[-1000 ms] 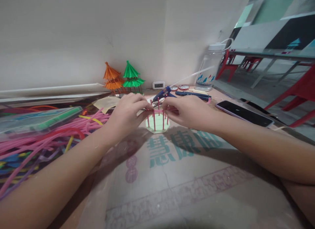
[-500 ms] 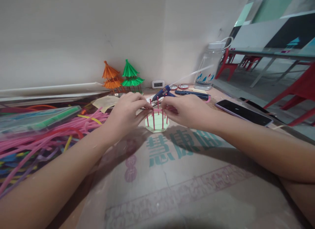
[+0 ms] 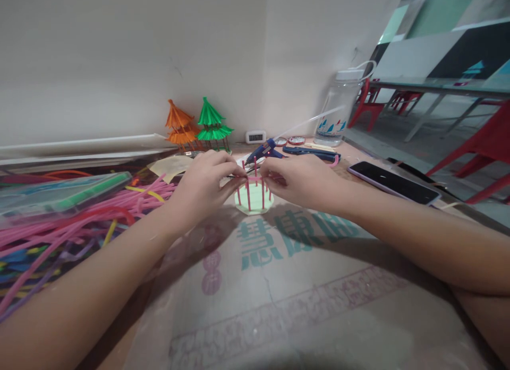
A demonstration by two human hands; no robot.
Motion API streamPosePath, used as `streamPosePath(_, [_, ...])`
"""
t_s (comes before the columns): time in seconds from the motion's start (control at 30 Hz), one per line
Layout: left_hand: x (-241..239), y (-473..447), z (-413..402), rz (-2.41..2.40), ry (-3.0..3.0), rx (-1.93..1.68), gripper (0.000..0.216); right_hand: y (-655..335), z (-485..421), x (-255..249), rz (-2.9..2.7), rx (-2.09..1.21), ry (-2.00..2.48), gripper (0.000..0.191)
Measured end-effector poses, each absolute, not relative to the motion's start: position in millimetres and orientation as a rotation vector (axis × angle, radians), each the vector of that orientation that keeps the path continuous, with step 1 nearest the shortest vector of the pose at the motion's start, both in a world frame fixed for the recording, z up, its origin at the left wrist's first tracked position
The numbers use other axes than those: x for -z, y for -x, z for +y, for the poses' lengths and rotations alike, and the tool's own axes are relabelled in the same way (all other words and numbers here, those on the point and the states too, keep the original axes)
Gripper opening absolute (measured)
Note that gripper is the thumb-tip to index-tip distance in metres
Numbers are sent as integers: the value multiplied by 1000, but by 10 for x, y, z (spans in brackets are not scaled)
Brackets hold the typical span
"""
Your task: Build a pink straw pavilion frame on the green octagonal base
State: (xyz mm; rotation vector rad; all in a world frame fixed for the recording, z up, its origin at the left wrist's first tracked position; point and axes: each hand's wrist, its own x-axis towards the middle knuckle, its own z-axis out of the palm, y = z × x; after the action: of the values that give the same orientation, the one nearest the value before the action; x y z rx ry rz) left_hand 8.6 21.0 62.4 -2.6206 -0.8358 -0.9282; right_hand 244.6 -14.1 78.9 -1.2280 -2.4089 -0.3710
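A small model stands on the covered table, with a pale green, many-sided base and several thin reddish-pink upright posts. A short pink pipe cleaner piece runs level across the posts between my two hands. My left hand is closed in a pinch at the left end of this piece, beside the left posts. On the other side, my right hand pinches near its right end, close to the right posts. The fingertips partly hide the ends of the piece and some of the posts.
Behind the model lies a blue hot glue gun. An orange pagoda and a green pagoda stand by the wall near a small digital clock. Pink pipe cleaners pile up left. A bottle and phone are right.
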Motion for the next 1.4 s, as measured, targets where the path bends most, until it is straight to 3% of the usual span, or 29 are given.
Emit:
streamPosePath(0.3, [-676, -170, 8, -854, 2587, 1023, 27, -2467, -132, -776, -2341, 435, 1106, 15])
streamPosePath(0.53, [-633, -359, -303, -911, 2610, 1176, 25, -2486, -241, -843, -2272, 630, 914, 30])
streamPosePath(0.77, [-474, -441, -454, -866, 2827, 1425, 50, -2572, -168, -823, -2073, 759, 629, 21])
streamPosePath(1.1, [-802, -358, -349, -1472, 3089, 1662, 22, -2524, -236, -842, -2194, 828, 395, 11])
streamPosePath(1.27, [-936, -216, -203, -1623, 2814, 2020, 21, -2889, -142, -971, -1902, 733, 683, 13])
streamPosePath(1.4, [-1019, -67, -68, -1608, 2540, 2372, 30, -3306, 39, -1018, -2203, 334, 1561, 12])
